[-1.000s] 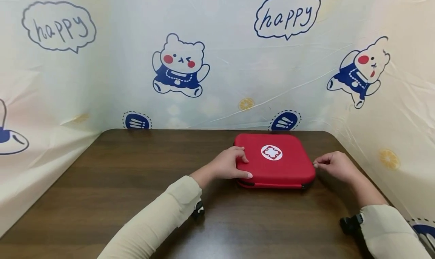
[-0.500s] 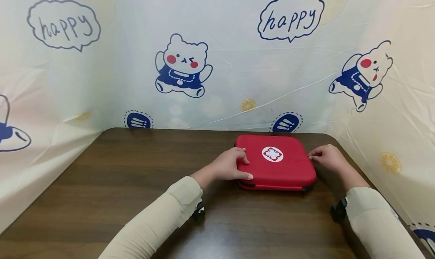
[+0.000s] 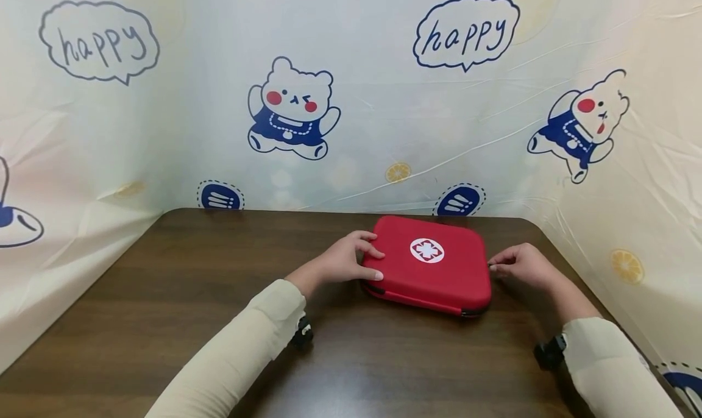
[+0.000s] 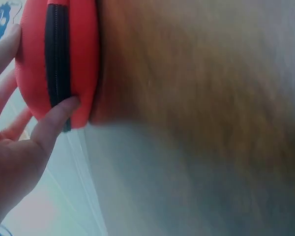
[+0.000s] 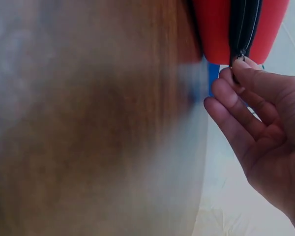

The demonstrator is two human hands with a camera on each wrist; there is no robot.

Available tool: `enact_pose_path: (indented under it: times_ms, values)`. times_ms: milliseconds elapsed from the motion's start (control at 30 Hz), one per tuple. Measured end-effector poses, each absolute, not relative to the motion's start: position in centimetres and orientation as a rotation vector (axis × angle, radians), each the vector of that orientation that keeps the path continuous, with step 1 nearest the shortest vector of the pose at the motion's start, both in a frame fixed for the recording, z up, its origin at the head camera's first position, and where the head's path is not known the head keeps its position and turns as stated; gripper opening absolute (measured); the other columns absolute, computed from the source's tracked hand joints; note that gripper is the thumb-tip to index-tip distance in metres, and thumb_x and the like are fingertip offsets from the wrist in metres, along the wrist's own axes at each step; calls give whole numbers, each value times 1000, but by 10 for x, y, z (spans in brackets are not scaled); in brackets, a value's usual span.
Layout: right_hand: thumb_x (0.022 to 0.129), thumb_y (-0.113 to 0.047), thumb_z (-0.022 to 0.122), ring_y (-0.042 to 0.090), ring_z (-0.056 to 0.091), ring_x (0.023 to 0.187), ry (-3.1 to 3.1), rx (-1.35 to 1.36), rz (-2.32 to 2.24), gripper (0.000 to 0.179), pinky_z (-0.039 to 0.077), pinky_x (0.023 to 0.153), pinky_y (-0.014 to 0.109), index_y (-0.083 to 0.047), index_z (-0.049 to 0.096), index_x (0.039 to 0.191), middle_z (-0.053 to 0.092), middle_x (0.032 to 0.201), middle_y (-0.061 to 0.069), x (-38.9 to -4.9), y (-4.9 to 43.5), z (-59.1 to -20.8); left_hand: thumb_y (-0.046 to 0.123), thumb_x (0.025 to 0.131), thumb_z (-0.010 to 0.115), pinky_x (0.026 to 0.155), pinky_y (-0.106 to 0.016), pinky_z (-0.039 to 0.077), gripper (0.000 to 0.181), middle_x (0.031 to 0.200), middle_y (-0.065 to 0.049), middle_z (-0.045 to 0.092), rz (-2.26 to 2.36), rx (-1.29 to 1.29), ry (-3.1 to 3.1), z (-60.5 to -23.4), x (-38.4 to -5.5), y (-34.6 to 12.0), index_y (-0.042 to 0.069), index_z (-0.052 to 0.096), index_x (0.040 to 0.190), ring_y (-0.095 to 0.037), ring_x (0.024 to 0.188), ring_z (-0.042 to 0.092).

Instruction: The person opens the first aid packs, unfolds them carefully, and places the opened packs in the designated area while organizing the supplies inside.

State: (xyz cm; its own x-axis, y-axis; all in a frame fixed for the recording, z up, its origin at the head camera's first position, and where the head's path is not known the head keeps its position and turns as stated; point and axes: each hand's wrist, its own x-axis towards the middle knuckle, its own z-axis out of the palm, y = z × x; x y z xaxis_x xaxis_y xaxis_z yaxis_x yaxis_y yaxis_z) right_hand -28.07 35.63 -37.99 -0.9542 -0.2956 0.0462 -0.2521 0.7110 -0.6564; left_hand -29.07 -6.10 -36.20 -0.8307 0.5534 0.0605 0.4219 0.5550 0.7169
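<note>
Since it looks like a moulded fabric shell, the red case [image 3: 433,278] should handle fairly stiff and light; contents unseen, so weight is a guess. Fine-textured skin, likely decent grip, may dent if squeezed hard. It lies at 2 o'clock from the middle of the worktop [image 3: 219,320], slightly twisted, white cross badge [image 3: 427,251] up. Best hold: 9 o'clock end, thumb on zip band [image 4: 59,54], fingers over the top. Left hand [image 3: 342,261] has it there, spread wide. Right hand [image 3: 529,269] is at 3 o'clock, narrow, pinching the zip pull [image 5: 241,54]; small part, so slip risk. Case could skid if the 9 o'clock hold slackens. Worktop: dark wood grain, glossy toward 6 o'clock, probably low friction. Pale backdrop [image 3: 362,101] stands at 12, wraps to 9 and 3, printed with bears [image 3: 290,131] and "happy" bubbles [image 3: 466,34]
</note>
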Motion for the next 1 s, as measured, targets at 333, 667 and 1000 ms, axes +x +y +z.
enact_pose_path:
  times_ms: [333, 667, 1000]
  values:
    - [83, -2, 75, 19, 68, 71, 2687, -548, -1150, 13, 58, 66, 28, 6, 74, 92, 72, 85, 13, -271, 335, -379, 15, 84, 77, 76, -40, 59, 47, 124, -13, 58, 1655, 355, 2210, -380, -304, -95, 14, 65, 129, -28, 103, 62]
    - [85, -6, 74, 25, 68, 71, 2533, -657, -1129, 12, 59, 68, 33, 4, 74, 91, 71, 83, 12, -261, 320, -375, 8, 85, 76, 80, -42, 57, 40, 114, -14, 59, 1954, 165, 2213, -389, -305, -97, 8, 66, 124, -27, 102, 59]
    - [84, -9, 76, 21, 68, 69, 2560, -726, -1087, 9, 58, 65, 30, 0, 75, 88, 71, 80, 4, -249, 300, -372, 11, 85, 76, 79, -41, 58, 44, 122, -14, 59, 2144, 4, 2249, -395, -294, -79, 9, 63, 126, -27, 104, 62]
